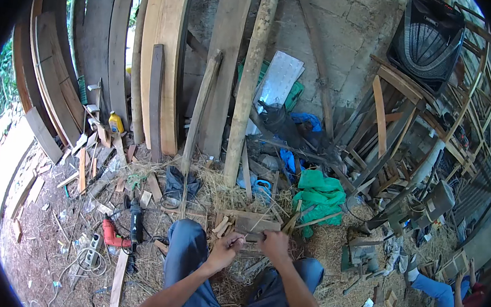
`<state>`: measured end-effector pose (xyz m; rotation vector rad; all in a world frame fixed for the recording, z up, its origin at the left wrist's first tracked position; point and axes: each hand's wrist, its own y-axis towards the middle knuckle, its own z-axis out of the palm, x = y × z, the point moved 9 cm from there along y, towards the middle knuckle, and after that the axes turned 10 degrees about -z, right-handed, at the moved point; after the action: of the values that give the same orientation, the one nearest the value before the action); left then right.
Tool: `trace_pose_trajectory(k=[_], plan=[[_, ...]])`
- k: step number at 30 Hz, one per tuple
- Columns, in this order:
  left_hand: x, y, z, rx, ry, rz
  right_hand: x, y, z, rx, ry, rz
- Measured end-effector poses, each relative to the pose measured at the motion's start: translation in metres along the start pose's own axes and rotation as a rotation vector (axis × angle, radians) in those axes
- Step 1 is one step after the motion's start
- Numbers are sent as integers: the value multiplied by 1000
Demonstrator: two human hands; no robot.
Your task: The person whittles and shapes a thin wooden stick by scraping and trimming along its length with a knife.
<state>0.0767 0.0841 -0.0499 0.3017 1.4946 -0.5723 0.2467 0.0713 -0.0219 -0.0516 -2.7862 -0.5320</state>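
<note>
My left hand (225, 252) is closed in a pinch between my knees, and whatever is in its fingertips is too small to name. Close by on the right, my right hand (275, 246) is wrapped round one end of a thin grey blade-like piece (253, 236). That piece reaches across towards my left fingertips; I cannot tell whether they touch it. Just beyond both hands lies a flat wooden block (251, 223). Small wood offcuts (222, 225) sit at its left side.
A red power drill (116, 234) and a dark power tool (135, 225) lie left, near a power strip (93, 249). Tall planks (166, 60) lean on the wall. A green plastic sheet (320, 197) lies ahead right. Another person (447, 296) sits far right near a machine (358, 257).
</note>
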Motion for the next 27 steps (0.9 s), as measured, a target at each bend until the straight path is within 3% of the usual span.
trace_pose_trajectory(k=[1,4,8,10,11,13,14,16,17,19,23,25,27], plan=[[-6,-3,3,28,3,-6,12,-2,1,-16,36,-82],[-23,-14,5,82,-64,49,-62,12,4,-28,-131,321],[-42,-28,-6,54,34,72,-120,10,7,-48,5,469],[-43,-23,-25,-103,134,125,-97,11,-5,-267,104,299],[-41,-22,-26,-105,121,133,-90,13,-6,-267,94,289],[-38,-21,-28,-94,95,116,-52,18,-2,-147,706,256],[-41,-21,-28,-97,97,150,-37,15,-19,-139,700,253],[-44,-23,-31,-93,93,91,-2,12,-33,-114,1249,330],[-42,-23,-31,-85,94,34,1,7,-30,-108,1245,339],[-47,-21,-31,-74,62,69,30,10,-48,-135,1141,48],[-31,-7,-29,-47,63,100,57,-7,-43,0,1423,375],[-38,-7,-28,-65,55,133,59,-8,-32,22,1418,350],[-50,-9,-28,-85,51,162,69,-13,-16,206,1291,342]])
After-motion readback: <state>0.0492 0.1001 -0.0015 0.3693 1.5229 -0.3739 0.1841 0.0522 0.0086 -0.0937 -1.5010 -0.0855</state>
